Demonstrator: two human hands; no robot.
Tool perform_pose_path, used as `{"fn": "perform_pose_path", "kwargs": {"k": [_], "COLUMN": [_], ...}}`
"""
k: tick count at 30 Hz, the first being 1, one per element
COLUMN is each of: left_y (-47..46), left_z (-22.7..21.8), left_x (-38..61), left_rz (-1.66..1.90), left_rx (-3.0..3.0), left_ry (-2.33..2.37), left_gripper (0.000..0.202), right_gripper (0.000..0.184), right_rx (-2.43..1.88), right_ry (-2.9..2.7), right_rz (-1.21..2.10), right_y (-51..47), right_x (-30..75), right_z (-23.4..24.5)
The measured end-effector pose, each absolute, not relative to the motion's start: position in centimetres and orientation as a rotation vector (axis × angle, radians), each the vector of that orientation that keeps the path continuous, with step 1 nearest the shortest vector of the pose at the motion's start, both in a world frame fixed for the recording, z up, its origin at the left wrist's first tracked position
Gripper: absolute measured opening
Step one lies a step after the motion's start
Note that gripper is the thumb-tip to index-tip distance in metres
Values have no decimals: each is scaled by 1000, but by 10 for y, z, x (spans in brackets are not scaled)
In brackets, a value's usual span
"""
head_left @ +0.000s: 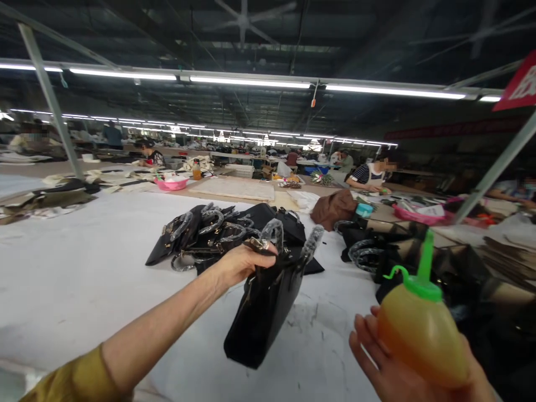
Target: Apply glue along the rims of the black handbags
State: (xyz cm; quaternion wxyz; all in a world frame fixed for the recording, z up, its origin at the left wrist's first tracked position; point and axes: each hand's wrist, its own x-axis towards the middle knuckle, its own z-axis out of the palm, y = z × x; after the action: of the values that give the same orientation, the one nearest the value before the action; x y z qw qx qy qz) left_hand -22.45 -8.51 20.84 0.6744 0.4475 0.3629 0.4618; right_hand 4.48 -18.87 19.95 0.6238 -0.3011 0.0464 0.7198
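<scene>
My left hand grips a black handbag by its top edge, fingers closed on it, and the bag hangs tilted over the white table. Its two handles stand up in clear plastic wrap. In my right hand, at the lower right, rests a squeeze bottle with amber liquid and a green spout cap. The bottle leans against the palm; some fingers are stretched out beside it. Behind the held bag lies a pile of black handbags with wrapped handles.
More black bags lie at the right, near a brown cloth bundle. A pink basin and another amber bottle stand farther back. Fabric pieces lie left. A co-worker in a striped shirt sits across; metal posts rise from the tables.
</scene>
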Motion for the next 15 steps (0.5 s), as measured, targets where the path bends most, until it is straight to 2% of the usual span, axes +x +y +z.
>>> {"fn": "perform_pose_path", "kwargs": {"k": [5, 8, 11, 15], "left_y": [-78, -77, -78, -81], "left_z": [213, 192, 156, 127], "left_x": [-239, -248, -253, -262], "left_rz": [990, 1024, 1124, 1160], "left_rx": [1364, 1522, 1342, 1088], "left_ry": [502, 869, 1245, 1231], "left_gripper": [14, 19, 33, 44], "right_gripper": [46, 47, 46, 41], "right_rx": [-731, -742, -807, -823], "right_ry": [63, -66, -30, 86], "right_rz": [1369, 1203, 1185, 1352], "right_y": [-183, -183, -184, -182], "right_x": [83, 91, 87, 76], "right_z": [212, 219, 221, 208]}}
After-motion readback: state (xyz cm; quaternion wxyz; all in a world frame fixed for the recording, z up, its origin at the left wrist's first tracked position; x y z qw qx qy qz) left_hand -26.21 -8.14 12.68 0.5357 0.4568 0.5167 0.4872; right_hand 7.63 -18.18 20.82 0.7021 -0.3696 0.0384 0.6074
